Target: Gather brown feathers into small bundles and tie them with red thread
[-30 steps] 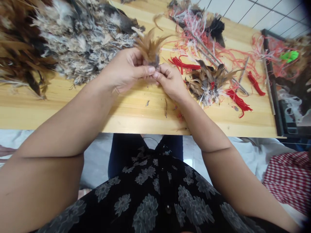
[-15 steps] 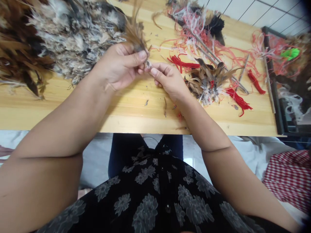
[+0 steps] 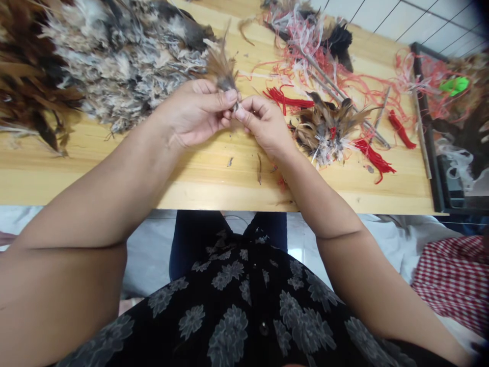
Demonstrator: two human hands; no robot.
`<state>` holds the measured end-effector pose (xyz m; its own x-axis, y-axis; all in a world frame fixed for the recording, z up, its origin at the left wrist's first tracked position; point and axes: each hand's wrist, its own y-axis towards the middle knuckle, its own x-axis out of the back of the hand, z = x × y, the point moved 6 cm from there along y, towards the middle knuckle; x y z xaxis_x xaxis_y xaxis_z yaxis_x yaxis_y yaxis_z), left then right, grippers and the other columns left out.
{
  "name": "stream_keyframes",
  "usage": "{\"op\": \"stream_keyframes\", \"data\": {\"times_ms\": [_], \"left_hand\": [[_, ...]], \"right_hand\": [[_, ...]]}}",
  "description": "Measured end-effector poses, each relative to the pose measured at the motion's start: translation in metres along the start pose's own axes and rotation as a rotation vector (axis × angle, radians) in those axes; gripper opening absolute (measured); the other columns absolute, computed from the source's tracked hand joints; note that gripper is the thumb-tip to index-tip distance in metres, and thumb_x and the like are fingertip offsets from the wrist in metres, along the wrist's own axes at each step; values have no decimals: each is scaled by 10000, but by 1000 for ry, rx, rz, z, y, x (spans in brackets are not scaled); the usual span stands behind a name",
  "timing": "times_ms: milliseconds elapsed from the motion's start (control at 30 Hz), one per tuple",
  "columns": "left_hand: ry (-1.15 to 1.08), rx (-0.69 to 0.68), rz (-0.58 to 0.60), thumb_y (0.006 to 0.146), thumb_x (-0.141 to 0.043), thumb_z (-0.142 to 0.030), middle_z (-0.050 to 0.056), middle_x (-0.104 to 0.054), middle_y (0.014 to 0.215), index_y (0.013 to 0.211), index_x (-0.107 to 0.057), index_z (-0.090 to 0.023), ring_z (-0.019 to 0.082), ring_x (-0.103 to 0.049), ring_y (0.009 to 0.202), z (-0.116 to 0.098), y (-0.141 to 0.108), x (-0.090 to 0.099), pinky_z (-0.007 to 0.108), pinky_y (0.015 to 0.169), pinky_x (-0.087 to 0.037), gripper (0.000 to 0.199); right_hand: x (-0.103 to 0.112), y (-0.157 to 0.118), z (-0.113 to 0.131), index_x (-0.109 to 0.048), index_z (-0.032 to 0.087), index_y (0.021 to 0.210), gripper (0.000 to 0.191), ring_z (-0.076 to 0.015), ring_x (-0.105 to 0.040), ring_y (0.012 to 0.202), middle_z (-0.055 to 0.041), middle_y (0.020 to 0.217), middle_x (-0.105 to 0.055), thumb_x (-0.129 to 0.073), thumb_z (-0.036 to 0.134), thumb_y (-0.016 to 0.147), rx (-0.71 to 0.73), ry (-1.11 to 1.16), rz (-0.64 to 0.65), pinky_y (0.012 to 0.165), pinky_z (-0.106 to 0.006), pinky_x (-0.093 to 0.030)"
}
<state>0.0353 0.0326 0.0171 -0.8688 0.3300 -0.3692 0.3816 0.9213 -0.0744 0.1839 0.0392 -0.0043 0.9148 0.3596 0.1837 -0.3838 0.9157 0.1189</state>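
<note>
The left hand pinches a small brown feather tuft between thumb and fingers, while the right hand pinches its quill ends above the wooden surface

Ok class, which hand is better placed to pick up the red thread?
Probably the right hand: it lies nearer the red thread, while the left hand grips the brown feather tuft.

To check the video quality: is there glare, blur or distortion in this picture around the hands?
Head view: the wide lens swells the left forearm; the left hand and right hand look fairly sharp, with soft shadows below; the feather tuft looks slightly soft; small glare sits on a floor tile.
</note>
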Motion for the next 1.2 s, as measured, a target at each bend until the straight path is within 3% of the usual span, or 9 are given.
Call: {"op": "stream_keyframes", "data": {"times_ms": [100, 233, 367, 500, 700, 800, 900, 1067, 1200], "left_hand": [[111, -62, 24, 782, -1160, -347, 12, -761, 798, 771, -830, -272, 192, -630, 736, -2, 2, 5, 523, 997, -650, 339], [246, -125, -54, 715, -1143, -481, 28, -744, 753, 712, -802, -340, 254, -635, 730, -6, 4, 17, 668, 1053, -631, 369], [374, -173, -140, 641, -1130, -455, -6, -751, 726, 659, -750, -346, 231, -611, 707, -5, 5, 19, 659, 1019, -665, 396], [345, -172, -104, 614, -1134, -434, -24, -834, 824, 736, -798, -349, 280, -723, 859, 0, 7, 10, 644, 1092, -681, 368], [219, -189, -35, 595, -1171, -440, -19, -806, 855, 810, -800, -331, 264, -725, 864, -5, 4, -4, 615, 1106, -654, 442], [387, -279, -102, 697, -1102, -532, 12, -789, 907, 864, -808, -351, 294, -693, 922, -9, 6, 5, 587, 1043, -609, 383], [727, -329, -190, 722, -1009, -531, 60, -708, 977, 928, -854, -345, 303, -593, 926, -1, 17, 22, 600, 1054, -528, 318], [1017, -424, -53, 828, -909, -390, 86, -688, 1048, 992, -863, -358, 395, -549, 1193, 23, 37, 31, 613, 1212, -444, 173], [1056, -510, -40, 851, -879, -378, 109, -680, 995, 833, -764, -376, 430, -521, 1242, 31, 41, 30, 603, 1200, -434, 116]], "right_hand": [[-2, -2, 3, -605, 247, 904, 588, -108, -599, 828, 0, 989, -781, -910, 741, 1000, -55, 71, 32, 801, -255, -589], [-1, -3, 6, -698, 248, 990, 532, -102, -612, 805, 9, 1010, -797, -895, 742, 1008, -78, 20, 35, 764, -236, -580], [3, -1, 4, -704, 235, 956, 520, -129, -691, 892, 12, 930, -763, -890, 716, 1017, -48, -111, 4, 840, -252, -600], [4, 2, 1, -707, 231, 931, 536, -165, -727, 951, 15, 864, -718, -860, 736, 1025, 12, -123, -4, 890, -292, -606], [7, 3, 0, -595, 251, 860, 538, -129, -582, 771, 25, 806, -602, -714, 696, 1139, -36, -68, -74, 797, -296, -548], [15, 3, 4, -540, 267, 841, 522, -117, -429, 677, 47, 751, -468, -695, 646, 1164, -68, 34, -132, 739, -305, -495], [26, 4, 5, -490, 288, 830, 617, -124, -321, 635, 67, 690, -343, -648, 795, 1145, -114, 98, -230, 660, -322, -404], [31, 7, 3, -450, 291, 860, 680, -135, -327, 633, 65, 680, -313, -554, 903, 1135, -141, 70, -259, 641, -327, -363], [31, 5, 3, -459, 283, 855, 604, -126, -311, 656, 71, 689, -326, -584, 763, 1199, -149, 65, -291, 695, -320, -394]]}}
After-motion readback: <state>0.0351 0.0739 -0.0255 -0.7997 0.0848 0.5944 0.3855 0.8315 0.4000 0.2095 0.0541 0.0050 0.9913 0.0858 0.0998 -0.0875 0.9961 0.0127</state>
